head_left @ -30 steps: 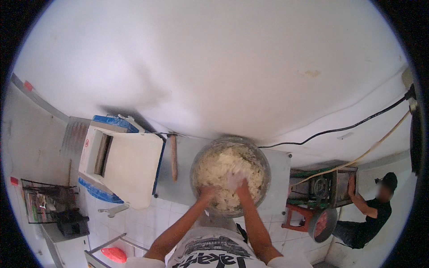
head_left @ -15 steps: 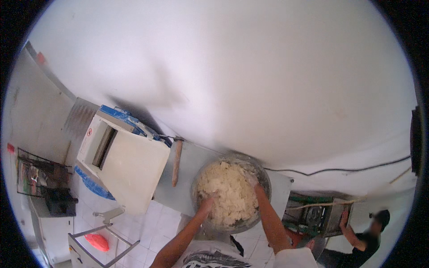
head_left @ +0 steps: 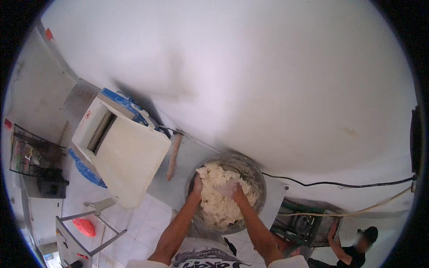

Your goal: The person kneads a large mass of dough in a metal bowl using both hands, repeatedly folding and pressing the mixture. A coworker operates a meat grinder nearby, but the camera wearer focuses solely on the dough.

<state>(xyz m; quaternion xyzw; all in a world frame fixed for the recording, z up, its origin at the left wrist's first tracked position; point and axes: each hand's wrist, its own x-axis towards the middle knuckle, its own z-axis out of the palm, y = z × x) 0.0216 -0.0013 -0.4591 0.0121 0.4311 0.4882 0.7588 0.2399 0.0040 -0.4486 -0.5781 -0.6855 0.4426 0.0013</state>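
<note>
A wide metal bowl (head_left: 263,183) holds a large, rough mass of pale dough (head_left: 219,207). At the bowl's left side, my left hand (head_left: 197,184) presses against the edge of the dough, its fingers hidden between dough and bowl wall. My right hand (head_left: 231,189) lies over the upper middle of the dough, whitened with flour. Its fingers appear stretched out and partly blend into the dough. Both forearms reach in from the lower edge.
The bowl stands on a grey table (head_left: 183,154) against a white wall. A wooden rolling pin (head_left: 174,156) lies left of it, beside a white-and-blue machine (head_left: 129,156). A black cable (head_left: 313,184) runs along the wall. At lower right is another person (head_left: 353,252).
My right hand has moved from the bowl's right side leftward onto the middle of the dough. My left hand has shifted up to the left rim. The dough's right part has been pulled inward.
</note>
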